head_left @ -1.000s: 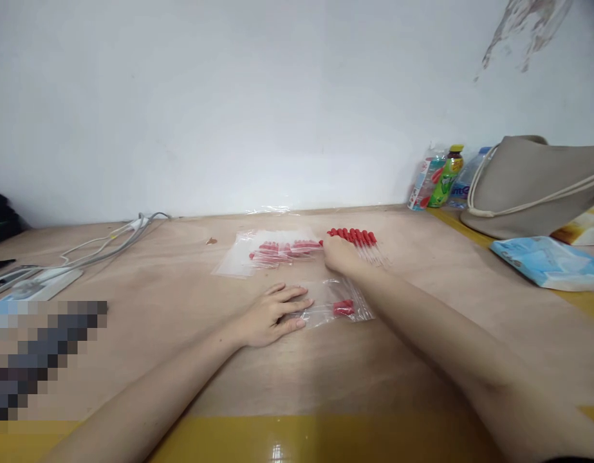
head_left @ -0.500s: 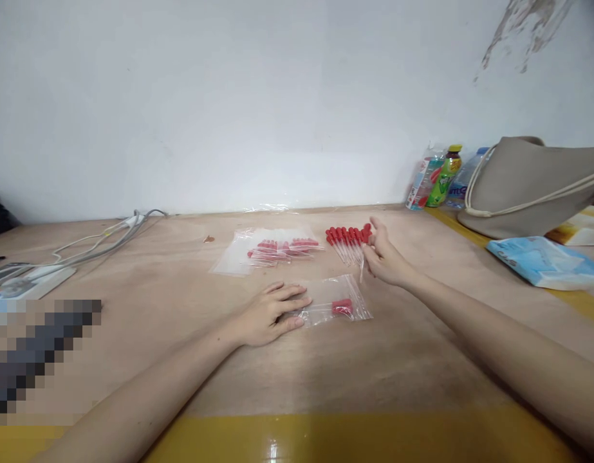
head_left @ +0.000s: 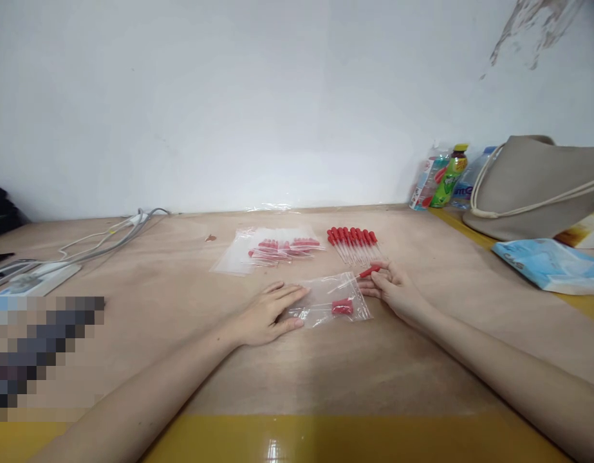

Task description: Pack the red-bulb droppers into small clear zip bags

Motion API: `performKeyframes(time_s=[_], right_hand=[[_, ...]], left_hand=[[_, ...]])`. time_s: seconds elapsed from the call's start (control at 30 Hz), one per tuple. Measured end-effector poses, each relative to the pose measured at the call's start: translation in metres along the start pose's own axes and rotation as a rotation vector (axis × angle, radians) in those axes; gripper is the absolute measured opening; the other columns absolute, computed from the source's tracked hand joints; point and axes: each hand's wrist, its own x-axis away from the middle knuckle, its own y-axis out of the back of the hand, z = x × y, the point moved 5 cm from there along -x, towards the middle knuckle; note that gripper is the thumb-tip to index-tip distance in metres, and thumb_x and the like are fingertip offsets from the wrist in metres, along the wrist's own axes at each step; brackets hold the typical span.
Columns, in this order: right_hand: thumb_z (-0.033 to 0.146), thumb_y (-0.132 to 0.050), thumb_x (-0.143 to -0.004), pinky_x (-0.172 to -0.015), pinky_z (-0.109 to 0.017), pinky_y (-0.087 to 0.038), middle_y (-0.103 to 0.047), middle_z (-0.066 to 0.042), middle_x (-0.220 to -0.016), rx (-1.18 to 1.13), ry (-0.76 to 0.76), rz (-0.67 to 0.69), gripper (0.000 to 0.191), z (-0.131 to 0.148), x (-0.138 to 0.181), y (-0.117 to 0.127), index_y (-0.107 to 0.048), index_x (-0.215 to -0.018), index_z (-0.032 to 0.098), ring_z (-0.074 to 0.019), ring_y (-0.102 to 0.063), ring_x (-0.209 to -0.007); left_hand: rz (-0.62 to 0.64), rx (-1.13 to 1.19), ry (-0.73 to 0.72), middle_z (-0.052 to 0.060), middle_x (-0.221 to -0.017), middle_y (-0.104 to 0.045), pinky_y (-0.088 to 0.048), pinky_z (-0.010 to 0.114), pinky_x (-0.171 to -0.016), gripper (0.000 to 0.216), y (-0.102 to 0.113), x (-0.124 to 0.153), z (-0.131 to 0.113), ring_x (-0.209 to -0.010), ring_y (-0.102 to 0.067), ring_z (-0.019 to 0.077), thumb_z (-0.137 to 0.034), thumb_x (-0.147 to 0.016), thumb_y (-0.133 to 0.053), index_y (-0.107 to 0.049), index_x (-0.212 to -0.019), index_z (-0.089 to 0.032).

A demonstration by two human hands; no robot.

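Note:
My left hand (head_left: 268, 315) lies flat, fingers stretched, on the left end of a small clear zip bag (head_left: 325, 307) that has red-capped droppers inside. My right hand (head_left: 393, 289) pinches one red-bulbed glass dropper (head_left: 359, 276) at the bag's right opening, its glass tip pointing into the bag. Behind it, a row of several loose red-bulbed droppers (head_left: 353, 243) lies on the wooden table (head_left: 325, 379). A pile of filled clear bags (head_left: 272, 249) sits further left.
Grey cables (head_left: 108, 241) and a white power strip (head_left: 31, 276) lie at the left. At the right stand drink bottles (head_left: 446, 177), a beige bag (head_left: 533, 186) and a blue packet (head_left: 547, 263). Yellow tape runs along the near table edge.
My right hand left the row of loose droppers, picked one up and brought it toward me to the zip bag's opening. My left hand stayed flat on the bag.

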Motion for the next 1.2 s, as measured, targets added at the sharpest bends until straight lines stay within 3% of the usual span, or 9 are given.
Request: performKeyframes(time_s=[0.13, 0.23, 0.3, 0.37, 0.53, 0.63, 0.87, 1.03, 1.2], right_hand=[[0.043, -0.066, -0.069, -0.075, -0.037, -0.052, -0.065, -0.004, -0.087, 0.334, 0.078, 0.203, 0.033, 0.007, 0.000, 0.007, -0.055, -0.091, 0.020, -0.0178, -0.063, -0.077], [0.040, -0.065, -0.072, -0.085, -0.040, -0.046, -0.065, -0.006, -0.093, 0.631, 0.289, 0.353, 0.024, 0.017, 0.001, 0.006, -0.065, -0.086, 0.020, -0.0204, -0.059, -0.088], [0.036, -0.065, -0.072, -0.089, -0.040, -0.042, -0.063, -0.006, -0.098, 0.712, 0.417, 0.401, 0.019, 0.023, 0.001, 0.003, -0.068, -0.084, 0.022, -0.0210, -0.057, -0.093], [0.034, -0.066, -0.072, -0.089, -0.038, -0.042, -0.062, -0.006, -0.099, 0.718, 0.474, 0.406, 0.017, 0.024, -0.001, -0.001, -0.068, -0.081, 0.021, -0.0203, -0.057, -0.094], [0.035, -0.067, -0.069, -0.081, -0.035, -0.045, -0.062, -0.005, -0.086, 0.689, 0.437, 0.316, 0.017, 0.016, -0.010, -0.009, -0.066, -0.074, 0.019, -0.0181, -0.058, -0.083], [0.035, -0.067, -0.069, -0.083, -0.035, -0.044, -0.060, -0.006, -0.091, 0.677, 0.460, 0.291, 0.017, 0.013, -0.010, -0.013, -0.068, -0.074, 0.019, -0.0183, -0.057, -0.086], [0.034, -0.058, -0.077, -0.079, -0.032, -0.046, -0.062, -0.006, -0.092, 0.692, 0.499, 0.434, 0.019, 0.018, -0.006, -0.013, -0.070, -0.081, 0.021, -0.0165, -0.059, -0.085], [0.026, -0.056, -0.076, -0.071, -0.030, -0.044, -0.067, -0.004, -0.077, 1.060, 0.503, 0.154, 0.016, 0.036, -0.031, 0.000, -0.069, -0.076, 0.018, -0.0175, -0.059, -0.074], [0.022, -0.055, -0.073, -0.071, -0.026, -0.041, -0.068, -0.004, -0.079, 1.278, 0.507, -0.013, 0.014, 0.048, -0.069, -0.014, -0.068, -0.075, 0.018, -0.0171, -0.058, -0.077]], left_hand=[[0.004, -0.005, -0.001, 0.004, -0.140, -0.039, -0.022, 0.045, -0.111, 0.055, -0.001, 0.000, 0.000, -0.129, -0.037, 0.0218, -0.046, -0.091, -0.043, -0.026, -0.140, -0.028], [0.013, -0.008, 0.001, 0.004, -0.140, -0.040, -0.021, 0.044, -0.111, 0.055, 0.000, 0.000, 0.000, -0.129, -0.037, 0.0212, -0.046, -0.091, -0.043, -0.026, -0.140, -0.028], [0.023, -0.015, 0.004, 0.004, -0.140, -0.040, -0.021, 0.043, -0.111, 0.055, 0.000, -0.001, 0.000, -0.129, -0.036, 0.0206, -0.046, -0.091, -0.042, -0.026, -0.140, -0.027], [0.027, -0.021, 0.008, 0.004, -0.140, -0.040, -0.021, 0.043, -0.111, 0.055, 0.000, -0.001, 0.000, -0.130, -0.035, 0.0207, -0.047, -0.091, -0.042, -0.026, -0.140, -0.027], [-0.010, 0.006, 0.014, 0.006, -0.139, -0.041, -0.026, 0.044, -0.109, 0.057, 0.002, -0.001, -0.001, -0.126, -0.039, 0.0233, -0.047, -0.090, -0.044, -0.025, -0.139, -0.026], [-0.040, 0.024, 0.022, 0.006, -0.138, -0.042, -0.031, 0.044, -0.106, 0.057, 0.003, -0.001, -0.001, -0.124, -0.041, 0.0249, -0.047, -0.088, -0.046, -0.028, -0.137, -0.025], [-0.044, 0.066, 0.015, 0.008, -0.131, -0.048, -0.034, 0.044, -0.102, 0.045, 0.003, -0.001, -0.002, -0.119, -0.045, 0.0245, -0.041, -0.088, -0.050, -0.037, -0.126, -0.023], [-0.060, 0.136, 0.035, 0.011, -0.132, -0.047, -0.038, 0.043, -0.098, 0.027, 0.003, 0.000, -0.001, -0.118, -0.046, 0.0245, -0.040, -0.086, -0.052, -0.043, -0.104, -0.021], [-0.067, 0.156, 0.036, 0.012, -0.130, -0.048, -0.039, 0.043, -0.096, 0.023, 0.005, 0.000, -0.002, -0.117, -0.046, 0.0244, -0.040, -0.086, -0.052, -0.043, -0.093, -0.020]])
